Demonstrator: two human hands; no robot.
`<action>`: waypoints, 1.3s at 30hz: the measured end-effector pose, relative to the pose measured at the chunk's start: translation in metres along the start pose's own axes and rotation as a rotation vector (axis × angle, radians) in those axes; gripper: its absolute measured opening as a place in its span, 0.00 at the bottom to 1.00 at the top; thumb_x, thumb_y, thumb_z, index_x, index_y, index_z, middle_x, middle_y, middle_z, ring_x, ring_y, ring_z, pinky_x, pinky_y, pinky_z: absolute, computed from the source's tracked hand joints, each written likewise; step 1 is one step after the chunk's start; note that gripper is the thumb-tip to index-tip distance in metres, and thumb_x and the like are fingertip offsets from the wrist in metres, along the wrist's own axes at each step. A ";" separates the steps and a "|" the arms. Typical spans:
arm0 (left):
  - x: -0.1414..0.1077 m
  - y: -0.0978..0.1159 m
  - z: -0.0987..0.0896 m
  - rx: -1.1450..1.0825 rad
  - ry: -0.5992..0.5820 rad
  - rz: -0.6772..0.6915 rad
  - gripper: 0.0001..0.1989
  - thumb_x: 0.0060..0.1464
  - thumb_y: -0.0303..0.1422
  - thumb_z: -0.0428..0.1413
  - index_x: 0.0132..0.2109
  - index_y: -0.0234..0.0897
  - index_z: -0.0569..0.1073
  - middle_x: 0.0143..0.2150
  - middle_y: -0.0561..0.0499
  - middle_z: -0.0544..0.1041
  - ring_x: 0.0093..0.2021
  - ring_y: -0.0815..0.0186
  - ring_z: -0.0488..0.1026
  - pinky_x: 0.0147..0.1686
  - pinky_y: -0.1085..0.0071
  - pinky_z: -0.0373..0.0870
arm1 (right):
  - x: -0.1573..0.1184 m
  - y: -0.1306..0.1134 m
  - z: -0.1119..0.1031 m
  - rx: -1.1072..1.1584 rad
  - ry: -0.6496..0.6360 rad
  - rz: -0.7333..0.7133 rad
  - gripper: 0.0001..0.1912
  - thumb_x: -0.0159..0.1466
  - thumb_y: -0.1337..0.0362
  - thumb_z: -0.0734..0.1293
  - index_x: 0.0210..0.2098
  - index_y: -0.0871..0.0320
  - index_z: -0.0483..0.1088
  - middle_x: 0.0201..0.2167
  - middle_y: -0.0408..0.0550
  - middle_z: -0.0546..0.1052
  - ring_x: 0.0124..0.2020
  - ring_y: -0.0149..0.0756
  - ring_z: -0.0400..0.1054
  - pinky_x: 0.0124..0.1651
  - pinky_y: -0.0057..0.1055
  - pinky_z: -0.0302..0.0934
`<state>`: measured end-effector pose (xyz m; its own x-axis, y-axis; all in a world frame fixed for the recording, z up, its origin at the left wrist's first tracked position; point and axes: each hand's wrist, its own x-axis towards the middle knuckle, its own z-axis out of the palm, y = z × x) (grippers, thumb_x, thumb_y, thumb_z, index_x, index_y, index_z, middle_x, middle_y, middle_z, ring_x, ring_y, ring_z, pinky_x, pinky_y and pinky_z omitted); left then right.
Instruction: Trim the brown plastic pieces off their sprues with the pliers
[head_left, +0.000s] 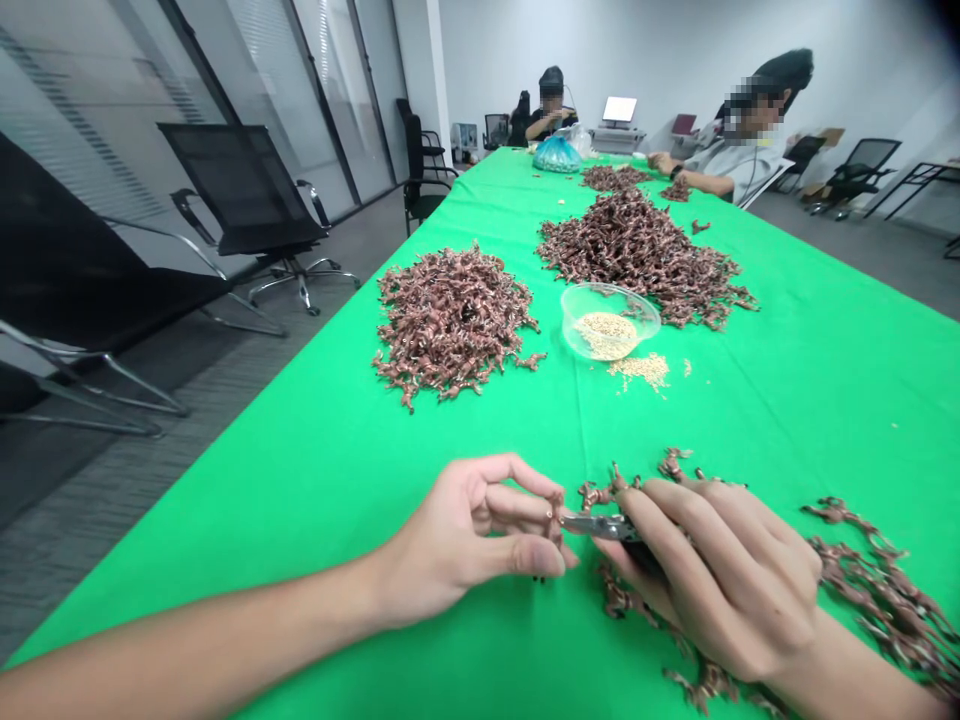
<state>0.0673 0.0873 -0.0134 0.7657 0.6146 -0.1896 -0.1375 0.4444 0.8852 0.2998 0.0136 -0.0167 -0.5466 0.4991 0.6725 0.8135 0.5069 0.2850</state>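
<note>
My left hand point(457, 545) pinches a small brown animal figurine point(556, 514) between thumb and fingers; most of it is hidden. Wrapped round the dark handles of a pair of pliers point(596, 525) is my right hand point(731, 575). The metal jaws point left and meet the figurine at my left fingertips. Several more brown figurines point(874, 585) lie scattered to the right of and beneath my right hand. Another figurine point(598, 493) lies just beyond the pliers.
A heap of brown figurines point(454, 325) sits ahead on the green tablecloth point(315, 500), with a larger heap point(645, 250) farther right. Between them stands a clear plastic bowl point(574, 338) of small golden pieces, some spilled point(646, 370) beside it. Two people sit farther along; office chairs point(247, 190) stand left.
</note>
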 end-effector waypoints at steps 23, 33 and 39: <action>0.000 -0.003 -0.003 -0.027 -0.007 -0.007 0.20 0.46 0.30 0.69 0.44 0.30 0.71 0.36 0.43 0.81 0.36 0.62 0.79 0.35 0.73 0.72 | 0.005 -0.001 -0.002 0.002 0.052 -0.036 0.13 0.60 0.63 0.74 0.43 0.63 0.74 0.35 0.55 0.77 0.32 0.41 0.69 0.35 0.38 0.63; 0.000 0.000 -0.002 -0.018 -0.021 -0.018 0.18 0.48 0.26 0.68 0.43 0.30 0.70 0.36 0.44 0.81 0.37 0.63 0.79 0.38 0.74 0.72 | 0.003 -0.007 -0.002 0.035 -0.013 0.020 0.15 0.62 0.63 0.72 0.45 0.64 0.72 0.38 0.57 0.77 0.35 0.44 0.70 0.37 0.38 0.64; -0.001 0.003 -0.002 0.015 -0.056 -0.014 0.16 0.48 0.27 0.67 0.44 0.30 0.72 0.36 0.44 0.81 0.39 0.61 0.80 0.37 0.74 0.73 | 0.013 -0.009 -0.006 0.549 -0.260 0.382 0.08 0.69 0.62 0.63 0.43 0.60 0.71 0.33 0.50 0.75 0.29 0.34 0.69 0.29 0.29 0.63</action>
<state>0.0645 0.0890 -0.0116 0.8015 0.5707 -0.1786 -0.1170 0.4426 0.8891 0.2871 0.0113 -0.0066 -0.3291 0.8285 0.4530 0.7772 0.5102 -0.3684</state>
